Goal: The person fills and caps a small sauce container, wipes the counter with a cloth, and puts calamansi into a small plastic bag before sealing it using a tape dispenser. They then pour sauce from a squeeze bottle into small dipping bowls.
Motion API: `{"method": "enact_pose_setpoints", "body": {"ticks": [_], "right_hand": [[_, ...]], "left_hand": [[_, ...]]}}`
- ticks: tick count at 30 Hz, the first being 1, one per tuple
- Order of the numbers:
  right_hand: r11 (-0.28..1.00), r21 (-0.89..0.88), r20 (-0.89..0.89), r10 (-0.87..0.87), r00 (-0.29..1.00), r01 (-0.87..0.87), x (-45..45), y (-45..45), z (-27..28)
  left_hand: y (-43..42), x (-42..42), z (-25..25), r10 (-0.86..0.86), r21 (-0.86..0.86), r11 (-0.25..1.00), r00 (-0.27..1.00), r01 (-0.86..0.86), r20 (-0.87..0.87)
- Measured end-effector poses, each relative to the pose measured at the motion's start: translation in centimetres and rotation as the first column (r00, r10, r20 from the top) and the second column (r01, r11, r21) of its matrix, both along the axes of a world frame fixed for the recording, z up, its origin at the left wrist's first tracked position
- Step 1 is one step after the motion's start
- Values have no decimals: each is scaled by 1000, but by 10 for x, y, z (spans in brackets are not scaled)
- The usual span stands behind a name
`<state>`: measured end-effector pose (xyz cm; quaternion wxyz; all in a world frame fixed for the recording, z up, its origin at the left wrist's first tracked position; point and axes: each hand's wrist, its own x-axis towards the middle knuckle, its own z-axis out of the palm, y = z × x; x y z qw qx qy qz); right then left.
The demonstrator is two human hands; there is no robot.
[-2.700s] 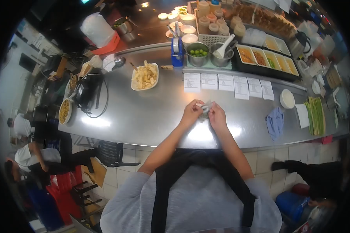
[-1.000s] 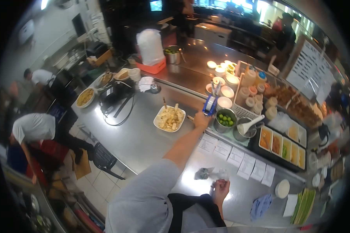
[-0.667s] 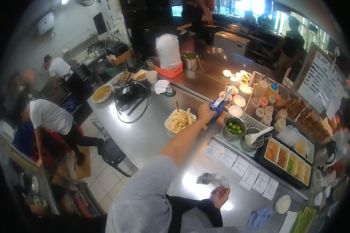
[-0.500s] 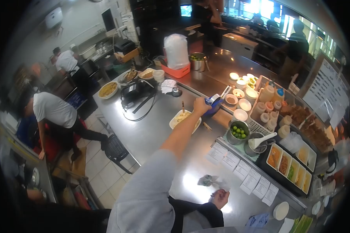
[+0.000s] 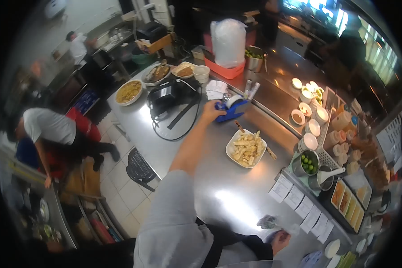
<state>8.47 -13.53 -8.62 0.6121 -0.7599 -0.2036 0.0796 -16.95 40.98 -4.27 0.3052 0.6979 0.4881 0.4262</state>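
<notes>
My left hand (image 5: 212,110) is closed on the blue tape dispenser (image 5: 233,110), which has pens standing in its far end, beyond the square white bowl of pale fried pieces (image 5: 246,149). Low on the right, my right hand (image 5: 280,241) has its fingers curled round part of a clear plastic bag. The bag's dark-filled end (image 5: 267,221) lies on the steel counter (image 5: 201,178) just beyond that hand. What fills the bag is too blurred to name.
A black device with a looped cable (image 5: 167,96) and a bowl of yellow food (image 5: 129,92) are at the left. Paper slips (image 5: 295,197), a pot of green limes (image 5: 308,162) and food trays (image 5: 346,203) line the right side. A person in white (image 5: 51,127) bends at the far left.
My left hand has gone from beside my right hand to the tape dispenser and carried it left, past the bowl of fried pieces. The view has swung left. My right hand stays by the bag.
</notes>
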Motion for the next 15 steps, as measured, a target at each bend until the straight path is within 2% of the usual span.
{"method": "enact_pose_setpoints", "body": {"ticks": [1,2,3,5,7,9,10,12,13,15], "right_hand": [[993,-118,82,34,996,-24,11,-6,-12],[970,-241,153,79,985,-41,16,-15,-20],[976,-216,107,62,992,-38,11,-14,-13],[987,-160,-8,9,1000,-10,6,-7,-4],[988,-143,-76,-64,995,53,6,-6,-12],[986,-123,-79,-125,989,115,7,-4,-17],[980,-135,-68,-159,985,149,8,-3,-18],[969,-146,-69,-209,975,198,9,-4,-21],[959,-156,-57,-248,967,237,9,-4,-25],[966,-146,-121,-231,965,213,13,-8,-29]], "left_hand": [[-12,-14,4,-24,-67,997,999,27,47],[-17,-26,-13,-11,-63,998,995,17,102],[-24,-38,-31,2,-60,998,988,8,154],[-63,-53,-31,132,-90,988,986,-123,98],[-84,-62,-60,246,-5,968,951,-249,189],[-113,-56,-39,357,-92,934,885,-345,299],[-113,-51,-32,331,-107,944,894,-313,302],[-107,-45,-28,488,62,868,870,-492,72],[-99,-40,-30,454,47,888,888,-458,74],[-71,-27,-31,523,67,845,845,-531,106]]}}
